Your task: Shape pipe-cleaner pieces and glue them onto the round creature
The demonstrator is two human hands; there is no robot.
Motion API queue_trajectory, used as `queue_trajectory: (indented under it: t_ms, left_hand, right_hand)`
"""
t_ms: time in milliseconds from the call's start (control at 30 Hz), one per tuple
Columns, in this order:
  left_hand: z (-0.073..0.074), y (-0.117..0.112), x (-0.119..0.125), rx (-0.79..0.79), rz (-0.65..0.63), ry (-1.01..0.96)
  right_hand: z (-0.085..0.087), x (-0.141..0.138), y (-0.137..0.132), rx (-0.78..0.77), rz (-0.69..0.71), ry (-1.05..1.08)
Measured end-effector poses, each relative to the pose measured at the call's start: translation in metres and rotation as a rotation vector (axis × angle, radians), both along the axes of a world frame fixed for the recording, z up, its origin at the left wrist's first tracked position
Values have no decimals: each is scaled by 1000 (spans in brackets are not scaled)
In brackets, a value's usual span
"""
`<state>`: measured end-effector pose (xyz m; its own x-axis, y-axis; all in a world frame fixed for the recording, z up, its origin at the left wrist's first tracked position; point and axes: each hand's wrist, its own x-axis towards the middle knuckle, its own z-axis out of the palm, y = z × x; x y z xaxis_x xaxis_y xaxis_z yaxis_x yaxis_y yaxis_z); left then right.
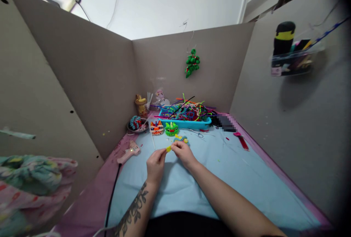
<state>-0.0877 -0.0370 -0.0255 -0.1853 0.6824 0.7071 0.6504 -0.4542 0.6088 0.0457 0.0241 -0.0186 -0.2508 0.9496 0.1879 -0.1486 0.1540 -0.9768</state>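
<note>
A small yellow piece [168, 149], too small to name surely, is pinched between both hands above the blue cloth [219, 178]. My left hand [157, 161] grips its left end, fingers closed. On the other end, my right hand [183, 152] closes thumb and fingertips. Just behind the right hand lies a blue and yellow fuzzy craft figure [184, 140], partly hidden by that hand. Farther back sit an orange and white fuzzy figure [157, 129] and a green one [171, 129] with a red mouth.
A blue tray [189, 124] of tangled pipe cleaners stands at the back. Left are a pink glue gun [130, 152] with a cord and a bowl [138, 129]. Scissors [197, 133] and a red strip [242, 142] lie right. Grey panels [175, 61] enclose three sides.
</note>
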Motion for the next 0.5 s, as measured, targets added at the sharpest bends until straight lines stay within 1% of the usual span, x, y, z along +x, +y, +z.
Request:
queue_trajectory:
  t_ms: [500]
  left_hand:
    - [0, 0, 1, -9, 1, 59]
  right_hand:
    - [3, 1, 0, 14, -19, -13]
